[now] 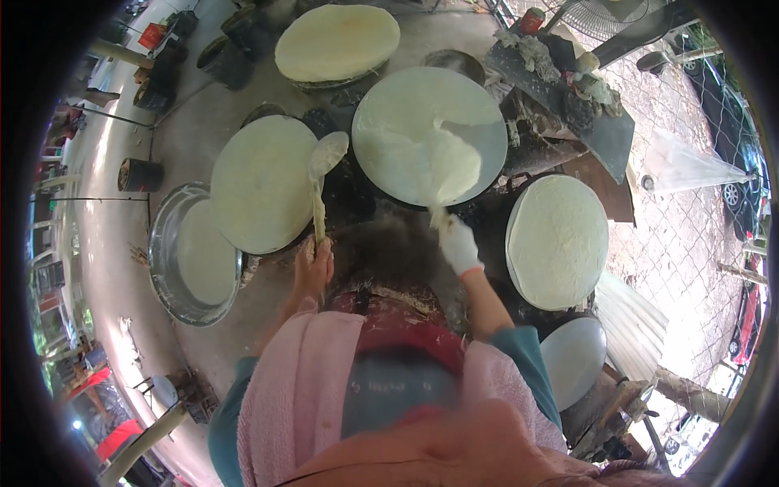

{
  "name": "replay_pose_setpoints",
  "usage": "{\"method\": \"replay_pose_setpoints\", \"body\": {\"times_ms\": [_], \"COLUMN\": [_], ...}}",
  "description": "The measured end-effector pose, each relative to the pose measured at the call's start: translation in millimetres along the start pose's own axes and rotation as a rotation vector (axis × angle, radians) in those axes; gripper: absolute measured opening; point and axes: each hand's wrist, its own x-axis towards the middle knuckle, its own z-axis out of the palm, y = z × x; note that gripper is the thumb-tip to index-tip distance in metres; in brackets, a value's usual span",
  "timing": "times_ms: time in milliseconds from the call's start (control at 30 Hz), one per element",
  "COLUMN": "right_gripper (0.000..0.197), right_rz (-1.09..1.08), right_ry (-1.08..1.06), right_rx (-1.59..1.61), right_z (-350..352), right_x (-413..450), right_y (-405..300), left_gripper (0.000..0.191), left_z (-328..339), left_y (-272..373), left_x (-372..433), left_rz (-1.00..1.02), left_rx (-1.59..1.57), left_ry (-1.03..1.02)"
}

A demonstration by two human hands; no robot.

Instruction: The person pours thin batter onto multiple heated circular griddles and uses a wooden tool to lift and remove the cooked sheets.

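Observation:
My bare left hand (314, 268) grips the batter-coated handle of a ladle (328, 155). The ladle's bowl points away from me, over the right edge of a round pan covered by a pale batter sheet (265, 182). In a white glove, my right hand (459, 245) holds a batter-coated spreading paddle (455, 170) by its short handle. That paddle is over the large round griddle (487, 143) straight ahead. White batter (395, 109) covers much of this griddle, while a smooth grey patch shows at its right. Whether the paddle touches the surface I cannot tell.
A metal basin of white batter (207, 255) stands at the left, partly under the left pan. Other pale round sheets lie at the back (338, 42) and right (557, 240). A bare round lid or pan (575, 359) sits lower right, beside a wire fence (675, 225).

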Motion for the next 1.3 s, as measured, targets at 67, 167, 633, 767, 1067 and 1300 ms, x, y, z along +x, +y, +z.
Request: {"method": "replay_pose_setpoints", "body": {"times_ms": [67, 167, 633, 767, 1067, 1300], "right_gripper": [0.035, 0.032, 0.054, 0.051, 0.044, 0.021], "right_rz": [-0.064, 0.051, 0.198, 0.253, 0.001, 0.381], "right_ry": [-0.026, 0.119, 0.234, 0.372, 0.461, 0.045], "right_rx": [-0.212, -0.24, -0.32, -0.339, 0.917, 1.097], "right_z": [-1.7, -37.3, -74.7, -109.5, -25.4, -54.6], "right_x": [-19.7, 5.1, 62.0, 151.5, 6.4, -18.5], "right_y": [13.6, 39.4, 16.5, -1.7, 12.7, 31.4], "left_gripper": [0.029, 0.02, 0.018, 0.016, 0.012, 0.024], "left_z": [6.7, 13.8, 12.8, 16.8, 12.3, 69.2], "left_y": [-0.1, 0.5, 5.8, 11.0, -9.1, 36.4], "left_x": [-9.4, -18.0, -2.2, -6.2, 6.7, 58.8], "left_rz": [0.026, -0.04, -0.19, -0.206, -0.081, 0.024], "left_rx": [0.002, -0.035, -0.007, 0.02, 0.142, 0.076], "left_ry": [0.046, 0.16, 0.16, 0.141, 0.203, -0.021]}}
